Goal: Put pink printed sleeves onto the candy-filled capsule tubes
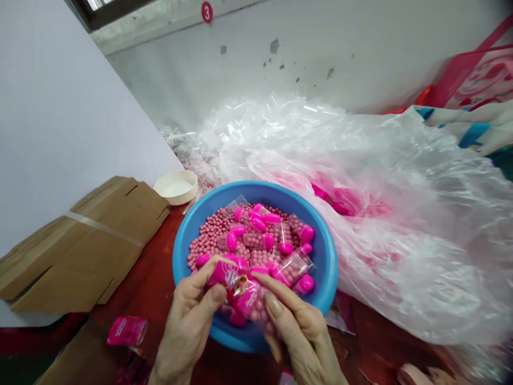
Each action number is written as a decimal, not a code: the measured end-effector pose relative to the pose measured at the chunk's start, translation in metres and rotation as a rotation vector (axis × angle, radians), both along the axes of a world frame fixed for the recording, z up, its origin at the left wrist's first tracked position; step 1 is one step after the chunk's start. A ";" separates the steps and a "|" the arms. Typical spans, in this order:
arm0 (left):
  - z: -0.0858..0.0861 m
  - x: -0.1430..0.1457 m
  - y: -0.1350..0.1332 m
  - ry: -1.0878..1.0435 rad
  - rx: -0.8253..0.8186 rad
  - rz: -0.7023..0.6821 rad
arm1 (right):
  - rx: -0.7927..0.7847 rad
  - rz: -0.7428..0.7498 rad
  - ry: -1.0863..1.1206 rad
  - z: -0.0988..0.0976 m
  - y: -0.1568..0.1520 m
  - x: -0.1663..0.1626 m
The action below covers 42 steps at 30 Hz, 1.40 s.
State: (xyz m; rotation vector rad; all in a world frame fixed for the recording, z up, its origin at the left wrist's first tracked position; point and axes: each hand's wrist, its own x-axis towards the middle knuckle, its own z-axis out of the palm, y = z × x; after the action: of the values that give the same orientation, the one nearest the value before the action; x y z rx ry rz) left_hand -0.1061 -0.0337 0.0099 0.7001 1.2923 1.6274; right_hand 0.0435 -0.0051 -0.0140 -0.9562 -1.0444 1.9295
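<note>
Packet [240, 294] clear, pink-capped, candy-filled; pinched between both hands.

We log both bare grips low in frame, close together, wrists angled inward. The left grip [188, 315] pinches thumb to forefinger; the right grip [298, 331] mirrors it, forefinger stretched, thumbnail up, fingertips nearly meeting.

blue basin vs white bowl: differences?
The blue basin is far larger than the white bowl. The basin holds pink beads and capsules; the bowl looks empty. The left hand and right hand hold a packet over the basin; the bowl sits untouched. Both are round and upright.
</note>
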 end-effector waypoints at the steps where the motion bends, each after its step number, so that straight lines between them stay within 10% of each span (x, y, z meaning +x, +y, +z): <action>1: 0.001 -0.001 -0.002 0.092 0.028 -0.031 | -0.020 0.012 0.035 -0.001 0.000 0.000; 5: 0.001 -0.002 -0.005 0.112 0.100 -0.186 | -0.051 0.067 0.146 0.000 0.002 -0.001; 12: -0.010 0.009 0.004 -0.267 0.021 0.114 | -0.126 -0.034 0.163 0.003 0.002 -0.006; 21: -0.010 0.038 0.001 -0.356 -0.097 0.175 | 0.019 -0.037 0.037 0.001 -0.005 -0.007; 34: -0.013 0.046 -0.003 -0.412 -0.047 0.118 | 0.570 -0.466 -0.447 -0.017 -0.029 -0.022; 42: -0.012 0.045 0.007 -0.610 -0.125 0.289 | 0.913 -0.275 -0.470 -0.017 -0.004 -0.021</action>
State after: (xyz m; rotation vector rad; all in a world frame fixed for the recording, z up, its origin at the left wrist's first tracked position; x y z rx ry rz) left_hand -0.0607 -0.0269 -0.0018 -0.0773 1.0540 1.7796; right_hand 0.0223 -0.0093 -0.0310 -0.9326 -1.7286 0.8251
